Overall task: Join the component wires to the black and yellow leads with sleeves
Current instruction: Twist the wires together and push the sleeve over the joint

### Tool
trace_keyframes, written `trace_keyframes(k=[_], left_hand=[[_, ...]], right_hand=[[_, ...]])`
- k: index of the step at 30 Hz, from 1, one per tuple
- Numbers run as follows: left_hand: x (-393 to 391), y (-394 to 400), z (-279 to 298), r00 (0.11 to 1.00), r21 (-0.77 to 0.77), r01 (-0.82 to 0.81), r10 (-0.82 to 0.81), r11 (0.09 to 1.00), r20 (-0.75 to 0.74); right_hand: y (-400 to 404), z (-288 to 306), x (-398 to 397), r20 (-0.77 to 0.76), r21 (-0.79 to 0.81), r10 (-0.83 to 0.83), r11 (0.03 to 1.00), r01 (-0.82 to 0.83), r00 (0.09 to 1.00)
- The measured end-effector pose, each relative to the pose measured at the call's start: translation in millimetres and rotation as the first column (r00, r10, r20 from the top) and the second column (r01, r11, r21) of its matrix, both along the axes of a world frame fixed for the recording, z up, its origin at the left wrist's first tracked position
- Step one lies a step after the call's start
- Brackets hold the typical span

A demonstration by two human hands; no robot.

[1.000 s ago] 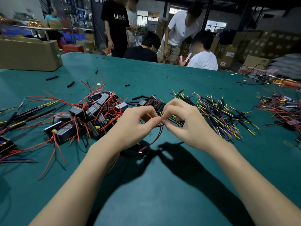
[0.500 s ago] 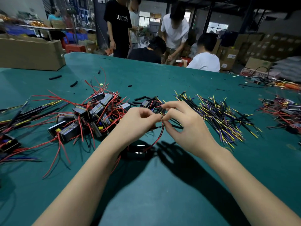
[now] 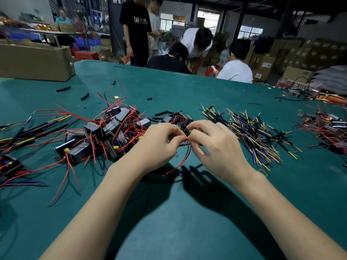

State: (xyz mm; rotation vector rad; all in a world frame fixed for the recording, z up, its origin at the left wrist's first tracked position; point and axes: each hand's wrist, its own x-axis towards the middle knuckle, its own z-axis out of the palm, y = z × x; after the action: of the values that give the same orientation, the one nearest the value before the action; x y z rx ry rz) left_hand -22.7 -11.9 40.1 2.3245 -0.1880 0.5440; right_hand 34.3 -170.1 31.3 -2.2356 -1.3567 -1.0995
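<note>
A: Hands?
B: Left hand (image 3: pixel 157 147) and right hand (image 3: pixel 216 147) meet fingertip to fingertip over the green worktop (image 3: pixel 169 222). Both pinch the upper end of a red component wire (image 3: pixel 185 158), which curves down to 6 o'clock of the pinch.

A: The component itself?
B: Dark shape under the left wrist; cannot tell more.

A: Stock?
B: Pile of black components with red wires (image 3: pixel 105 134) at 9 o'clock of the hands. Black and yellow leads (image 3: pixel 253 136) heaped at 3 o'clock. Loose black sleeves (image 3: pixel 161 113) at 12 o'clock, near the hands.
</note>
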Motion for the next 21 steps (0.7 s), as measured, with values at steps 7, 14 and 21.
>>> trace_keyframes(k=[7, 14, 21], left_hand=[[-7, 21, 13, 0.975, 0.043, -0.144, 0.149, 0.989, -0.167], [-14, 39, 13, 0.894, 0.196, -0.033, 0.116, 0.980, -0.432], [-11, 31, 10, 0.909, -0.148, 0.043, -0.100, 0.988, -0.405]], right_hand=[[-3, -7, 2, -0.363, 0.088, 0.082, 0.995, -0.054, 0.928], [-4, -8, 8, -0.462, 0.096, 0.106, 0.993, -0.069, 0.880], [-6, -5, 9, -0.420, 0.071, 0.094, 0.995, -0.071, 0.903]])
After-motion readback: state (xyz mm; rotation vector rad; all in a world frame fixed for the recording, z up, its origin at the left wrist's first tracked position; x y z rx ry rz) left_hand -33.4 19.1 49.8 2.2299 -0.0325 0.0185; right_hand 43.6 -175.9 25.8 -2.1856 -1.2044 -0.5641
